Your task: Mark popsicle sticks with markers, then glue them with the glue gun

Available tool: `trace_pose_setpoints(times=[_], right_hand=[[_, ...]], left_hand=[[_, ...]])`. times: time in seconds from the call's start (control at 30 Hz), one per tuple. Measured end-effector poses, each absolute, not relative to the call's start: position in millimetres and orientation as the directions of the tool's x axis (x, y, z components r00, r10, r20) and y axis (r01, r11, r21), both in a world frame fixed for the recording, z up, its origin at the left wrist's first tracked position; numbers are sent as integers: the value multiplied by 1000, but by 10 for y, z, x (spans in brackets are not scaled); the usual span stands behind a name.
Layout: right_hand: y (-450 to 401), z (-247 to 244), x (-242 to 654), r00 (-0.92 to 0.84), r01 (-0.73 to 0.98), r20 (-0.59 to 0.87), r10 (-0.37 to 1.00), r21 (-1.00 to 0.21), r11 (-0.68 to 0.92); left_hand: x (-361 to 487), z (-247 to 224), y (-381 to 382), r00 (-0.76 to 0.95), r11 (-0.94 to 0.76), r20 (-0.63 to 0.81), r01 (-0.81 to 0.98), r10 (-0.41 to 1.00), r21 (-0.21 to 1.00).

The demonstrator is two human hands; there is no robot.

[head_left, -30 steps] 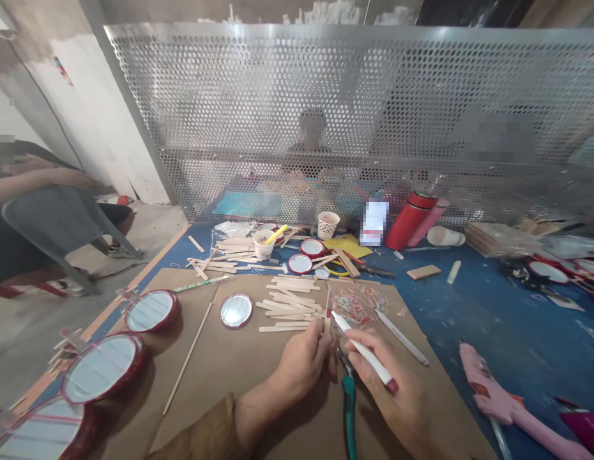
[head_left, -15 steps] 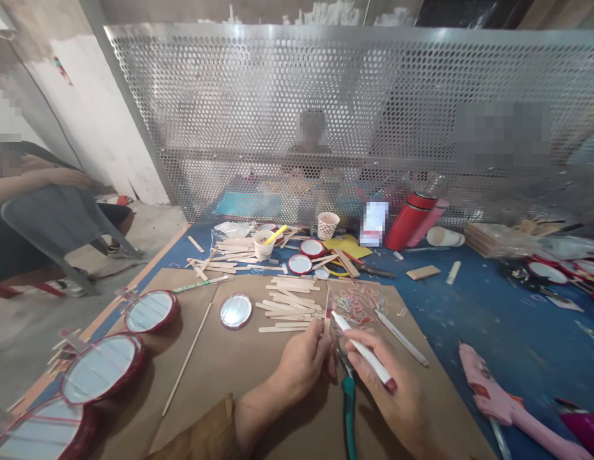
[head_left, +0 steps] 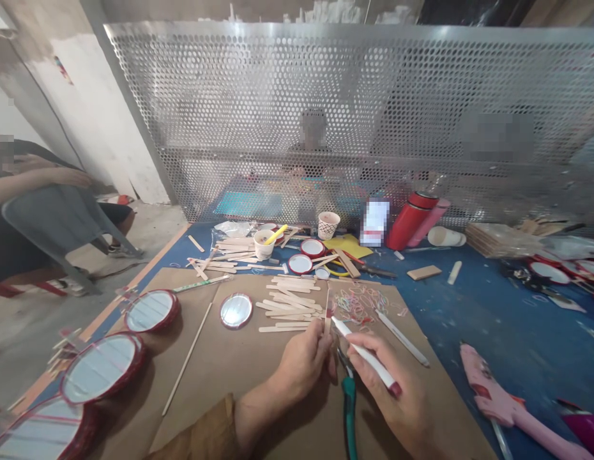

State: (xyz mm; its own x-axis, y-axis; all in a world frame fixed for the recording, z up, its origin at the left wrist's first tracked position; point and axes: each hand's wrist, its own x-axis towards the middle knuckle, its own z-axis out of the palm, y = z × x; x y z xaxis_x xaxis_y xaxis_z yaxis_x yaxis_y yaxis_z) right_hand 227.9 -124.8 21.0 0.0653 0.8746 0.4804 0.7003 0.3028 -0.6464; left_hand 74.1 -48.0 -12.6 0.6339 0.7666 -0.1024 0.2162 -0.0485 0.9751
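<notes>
My left hand (head_left: 304,354) is closed on a wooden craft stick (head_left: 328,310) held upright, with dark red colour on part of it. A white marker (head_left: 366,354) with a dark red end is gripped in my right hand (head_left: 390,380), its tip close to the stick. Below and between the hands lie pliers (head_left: 349,409) with teal handles. Loose craft sticks (head_left: 290,303) are spread just beyond my left hand. Colourful rubber bands (head_left: 359,300) lie in a tangle beyond the marker, beside a white pen-like tool (head_left: 402,338).
Red-rimmed round drums (head_left: 103,367) line the left edge of the brown board (head_left: 201,377). Farther back stand paper cups (head_left: 328,225), a phone (head_left: 374,222) and a red bottle (head_left: 412,220) before a perforated metal screen (head_left: 258,96). A pink glue gun (head_left: 493,390) lies right. People sit beyond the screen and at left.
The marker and my right hand have shifted very slightly. My left hand and the stick stay in place.
</notes>
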Motion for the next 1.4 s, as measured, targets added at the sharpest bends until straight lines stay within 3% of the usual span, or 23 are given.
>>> trace_pose_setpoints(times=[1.17, 1.4], right_hand=[[-1290, 189, 2199, 199, 653, 450, 871, -723, 224], [-1270, 186, 2289, 76, 705, 494, 866, -641, 304]], left_hand=[[764, -199, -478, 615, -20, -100, 185, 782, 982], [769, -211, -473, 618, -30, -100, 196, 780, 980]])
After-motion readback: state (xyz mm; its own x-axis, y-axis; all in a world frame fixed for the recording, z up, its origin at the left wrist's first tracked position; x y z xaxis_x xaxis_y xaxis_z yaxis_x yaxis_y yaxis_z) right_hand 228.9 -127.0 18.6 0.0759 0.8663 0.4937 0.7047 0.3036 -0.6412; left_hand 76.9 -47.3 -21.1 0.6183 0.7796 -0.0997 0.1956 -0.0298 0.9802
